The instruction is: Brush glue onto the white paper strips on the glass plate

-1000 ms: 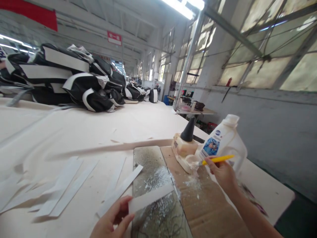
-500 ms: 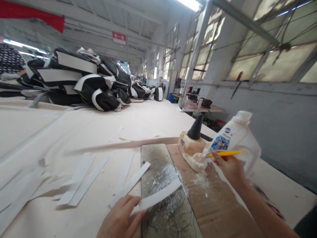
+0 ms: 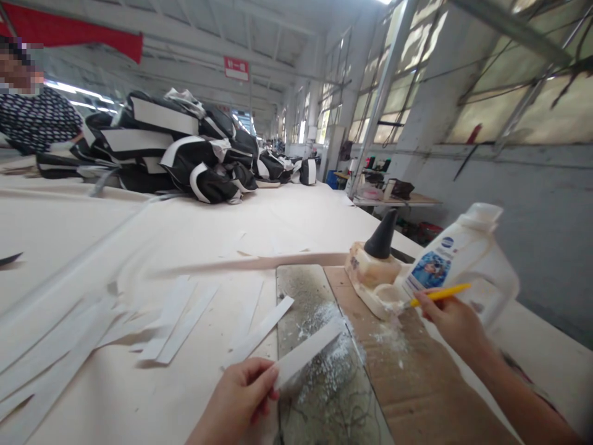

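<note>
Between thumb and fingers, my left hand pinches the near end of a white strip. The strip reaches over a worn board spattered with white paste. My right hand grips a brush with a yellow handle, its tip at the open mouth of a glue container. A black cone-shaped nozzle sticks up from that container. Just behind my right hand stands a large white jug with a blue label. Another white strip lies partly on the board's left edge.
Several loose white strips lie on the cloth-covered table at left. Brown cardboard lies right of the board. Black and white sewn pieces are heaped at the back. A person in a patterned top stands far left.
The view has swung slightly left. My left hand has turned, and its strip now looks straighter. The brush tip has shifted a little toward the near edge of the container's mouth.
</note>
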Demonstrator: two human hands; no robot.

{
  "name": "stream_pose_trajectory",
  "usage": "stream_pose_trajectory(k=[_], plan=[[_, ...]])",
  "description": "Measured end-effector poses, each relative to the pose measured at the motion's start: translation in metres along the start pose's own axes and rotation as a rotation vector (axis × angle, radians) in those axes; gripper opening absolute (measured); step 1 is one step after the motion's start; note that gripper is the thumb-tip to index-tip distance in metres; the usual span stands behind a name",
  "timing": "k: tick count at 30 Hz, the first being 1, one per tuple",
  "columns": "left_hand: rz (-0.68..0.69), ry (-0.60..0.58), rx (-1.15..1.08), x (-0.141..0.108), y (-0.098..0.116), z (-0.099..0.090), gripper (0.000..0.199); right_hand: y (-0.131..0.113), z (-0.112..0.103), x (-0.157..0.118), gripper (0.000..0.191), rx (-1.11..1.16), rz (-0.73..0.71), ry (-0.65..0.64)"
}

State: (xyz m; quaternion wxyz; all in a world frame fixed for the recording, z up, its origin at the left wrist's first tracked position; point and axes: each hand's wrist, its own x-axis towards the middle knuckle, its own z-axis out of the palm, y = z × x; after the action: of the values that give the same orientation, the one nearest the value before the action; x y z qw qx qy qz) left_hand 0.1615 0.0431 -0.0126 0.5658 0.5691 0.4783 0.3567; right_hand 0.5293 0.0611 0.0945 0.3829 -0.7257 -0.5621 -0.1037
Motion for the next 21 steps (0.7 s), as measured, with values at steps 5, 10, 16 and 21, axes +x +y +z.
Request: stream_pose_trajectory(k=[5, 10, 16, 21], plan=[[0.652, 0.267, 0.545, -0.010, 0.000, -0.010, 0.025, 0.000, -0.003, 0.002, 0.049, -0.003, 0.070, 0.034], [1.095, 0.502, 1.149, -0.013, -0.004, -0.010, 0.039, -0.004, -0.005, 0.001, 0.045, -0.061, 0.065, 0.040], [1.003, 0.437, 1.237, -0.013, -0.005, 0.001, 0.042, -0.008, -0.006, -0.002, 0.044, -0.087, 0.011, 0.033], [1.097, 0.402, 1.208, -0.012, -0.007, 0.004, 0.039, -0.046, 0.004, -0.035, 0.040, 0.279, -0.086, -0.170]])
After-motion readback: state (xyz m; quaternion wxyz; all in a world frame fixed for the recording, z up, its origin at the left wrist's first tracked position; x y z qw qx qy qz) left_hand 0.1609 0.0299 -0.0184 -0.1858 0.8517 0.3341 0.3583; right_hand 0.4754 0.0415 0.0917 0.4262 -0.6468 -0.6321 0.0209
